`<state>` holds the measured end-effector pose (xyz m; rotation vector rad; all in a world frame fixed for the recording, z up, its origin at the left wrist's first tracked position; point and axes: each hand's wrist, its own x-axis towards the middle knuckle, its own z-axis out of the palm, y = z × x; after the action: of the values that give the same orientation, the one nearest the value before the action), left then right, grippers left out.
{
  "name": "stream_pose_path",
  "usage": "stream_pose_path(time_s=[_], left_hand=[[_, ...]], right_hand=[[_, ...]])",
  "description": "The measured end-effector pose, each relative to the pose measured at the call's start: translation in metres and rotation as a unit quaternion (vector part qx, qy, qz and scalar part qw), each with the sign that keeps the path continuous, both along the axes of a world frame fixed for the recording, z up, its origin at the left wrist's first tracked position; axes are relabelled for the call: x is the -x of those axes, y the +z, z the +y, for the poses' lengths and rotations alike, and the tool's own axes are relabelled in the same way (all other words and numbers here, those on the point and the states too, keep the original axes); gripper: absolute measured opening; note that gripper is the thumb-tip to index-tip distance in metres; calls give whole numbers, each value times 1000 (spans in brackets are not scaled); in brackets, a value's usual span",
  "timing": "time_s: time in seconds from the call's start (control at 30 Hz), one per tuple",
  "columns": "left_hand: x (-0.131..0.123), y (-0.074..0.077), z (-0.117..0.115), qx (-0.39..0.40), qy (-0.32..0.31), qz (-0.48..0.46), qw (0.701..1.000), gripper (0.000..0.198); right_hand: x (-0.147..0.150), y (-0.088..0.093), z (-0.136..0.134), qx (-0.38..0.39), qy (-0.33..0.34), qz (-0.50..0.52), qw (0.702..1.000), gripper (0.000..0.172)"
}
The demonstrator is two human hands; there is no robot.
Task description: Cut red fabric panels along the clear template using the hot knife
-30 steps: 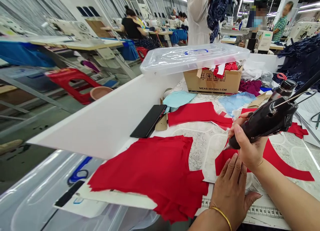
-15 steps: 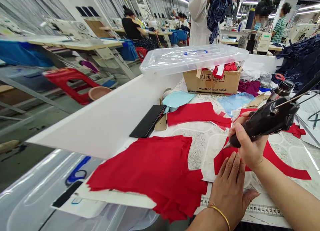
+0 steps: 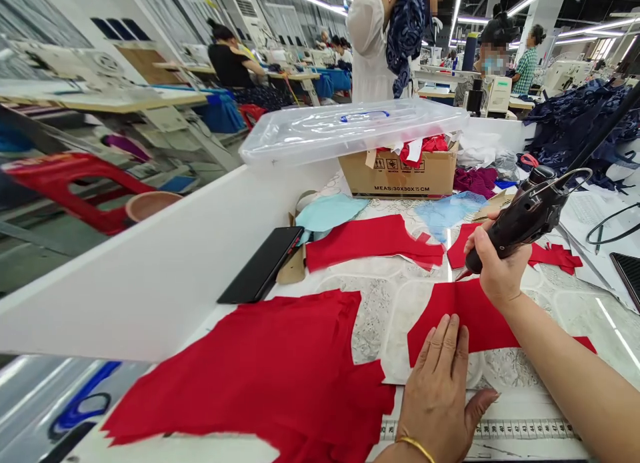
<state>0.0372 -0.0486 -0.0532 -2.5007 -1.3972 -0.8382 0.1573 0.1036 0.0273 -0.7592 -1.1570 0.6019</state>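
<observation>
My right hand [image 3: 497, 269] is shut around the grip of a black handheld electric fabric cutter [image 3: 525, 219], whose small blade tip [image 3: 463, 273] points down-left at the upper edge of a red fabric piece [image 3: 460, 316]. My left hand [image 3: 437, 389] lies flat with its fingers spread, fingertips pressing on that piece. The piece rests on a white pattern template [image 3: 400, 323]. Further left lies a large stack of red fabric [image 3: 250, 383], and another red piece [image 3: 373, 243] sits beyond my hands.
A black phone [image 3: 260, 266] lies near a white board wall [image 3: 150, 283]. Beyond stand a cardboard box [image 3: 400, 173] and a clear plastic lid [image 3: 350, 133]. A standing person [image 3: 370, 56] is at the far side; other workers sit at sewing machines. Dark navy fabric [image 3: 580, 123] is heaped right.
The whole view has swung, so everything sits further left and higher. My right hand is higher on the red piece, with the cutter more upright, and more of the piece shows.
</observation>
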Motion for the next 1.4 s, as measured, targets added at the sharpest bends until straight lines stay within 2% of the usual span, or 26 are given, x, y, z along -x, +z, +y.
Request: stream_pose_path(time_s=[0.1, 0.3, 0.6, 0.87, 0.97, 1.13, 1.4], left_hand=[[-1, 0, 0, -3, 4, -7, 1000, 74], [-2, -2, 0, -17, 2, -9, 1000, 73], [-1, -1, 2, -45, 0, 6, 999, 67], [-2, 4, 4, -67, 7, 12, 998, 69], [-2, 4, 4, -66, 7, 14, 998, 70], [-1, -1, 3, -49, -3, -2, 999, 69], [0, 2, 4, -68, -1, 5, 998, 67]], right_hand=[[2, 0, -2, -2, -10, 16, 1000, 30], [6, 4, -7, -16, 22, 29, 999, 25], [4, -3, -3, -2, -13, 24, 1000, 23], [-12, 7, -3, -13, -22, 29, 999, 21], [-16, 6, -2, -9, -17, 23, 1000, 19], [-17, 0, 0, 1, -61, 15, 998, 24], [-31, 9, -1, -5, -64, 30, 997, 25]])
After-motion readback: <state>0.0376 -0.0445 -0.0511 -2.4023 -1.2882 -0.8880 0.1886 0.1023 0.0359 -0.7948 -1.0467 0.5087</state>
